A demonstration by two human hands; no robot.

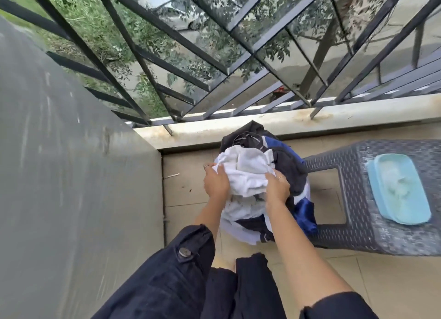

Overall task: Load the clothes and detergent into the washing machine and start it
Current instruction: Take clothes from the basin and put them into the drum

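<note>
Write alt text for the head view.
Seen from above, a person's left hand and right hand grip a white garment on top of a pile of dark and blue clothes on a balcony. To the right, a light blue tub of white powder sits on a dark woven stool, with a metal railing beyond.

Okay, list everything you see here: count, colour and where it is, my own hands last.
clothes heap: one, white, black and blue, below the ledge
container: one, light blue, white powder inside, on the stool
stool: one, dark grey woven pattern, right of the heap
railing: one, black bars, above the ledge
ledge: one, pale, stained, far side
floor tiles: several, beige, underfoot
grey surface: one, left side
left hand: grips white cloth
right hand: grips the heap
</note>
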